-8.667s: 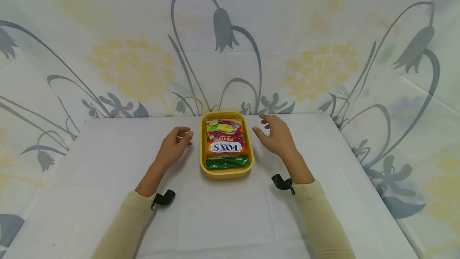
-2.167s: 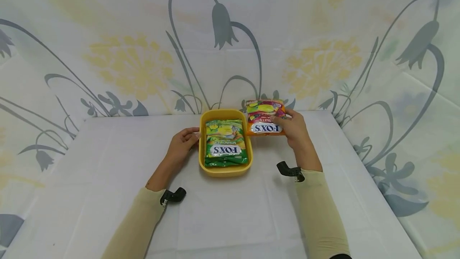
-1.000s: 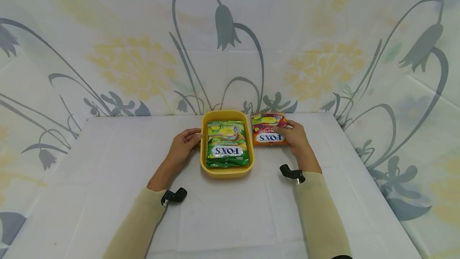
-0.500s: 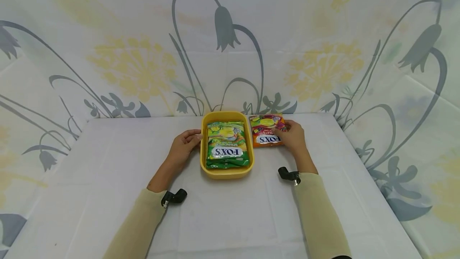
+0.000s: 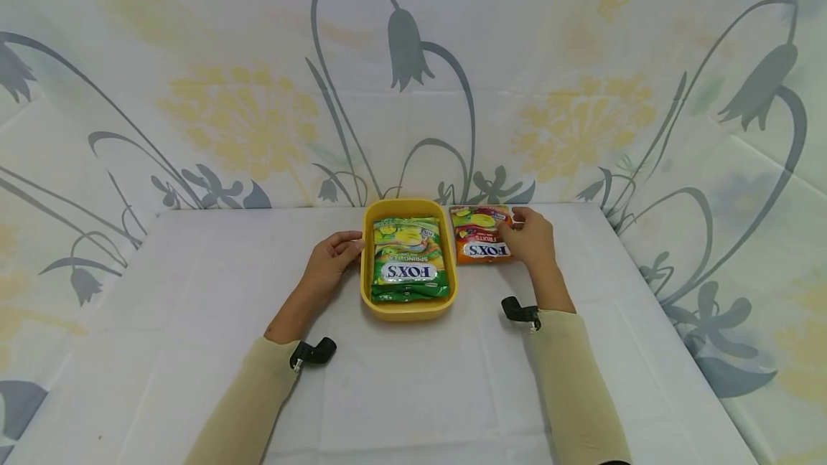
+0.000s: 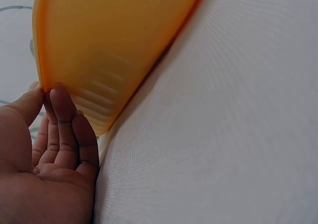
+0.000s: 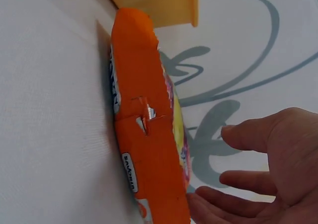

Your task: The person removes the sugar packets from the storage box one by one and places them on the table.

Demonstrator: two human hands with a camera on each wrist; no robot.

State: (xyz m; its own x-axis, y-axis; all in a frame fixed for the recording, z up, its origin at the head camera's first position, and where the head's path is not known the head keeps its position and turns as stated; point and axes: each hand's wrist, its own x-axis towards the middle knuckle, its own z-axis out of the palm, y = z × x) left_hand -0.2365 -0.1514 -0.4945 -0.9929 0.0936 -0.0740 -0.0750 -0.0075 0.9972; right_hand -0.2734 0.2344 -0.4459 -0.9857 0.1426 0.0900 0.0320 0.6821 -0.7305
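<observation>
A yellow plastic tray (image 5: pixel 407 313) stands on the white table, with green Fox's Spring Tea candy bags (image 5: pixel 409 257) lying in it. My left hand (image 5: pixel 331 264) pinches the tray's left rim; the left wrist view shows the thumb on the rim and the fingers curled under it. Right of the tray, an orange and red Fox's Fruits candy bag (image 5: pixel 479 235) lies flat. My right hand (image 5: pixel 531 237) is at that bag's right edge. In the right wrist view, its thumb and fingers are spread apart beside the orange bag (image 7: pixel 144 85), with nothing between them.
White cloth (image 5: pixel 413 393) covers the table. A backdrop (image 5: pixel 549 77) with printed grey and yellow flowers rises just behind the tray and bag. Small black wrist cameras (image 5: pixel 313 352) sit at both sleeve cuffs.
My right hand has lifted the Fruits bag out of the tray, set it down on the table at the right and let go. My left hand has come to the tray's rim and stays there.
</observation>
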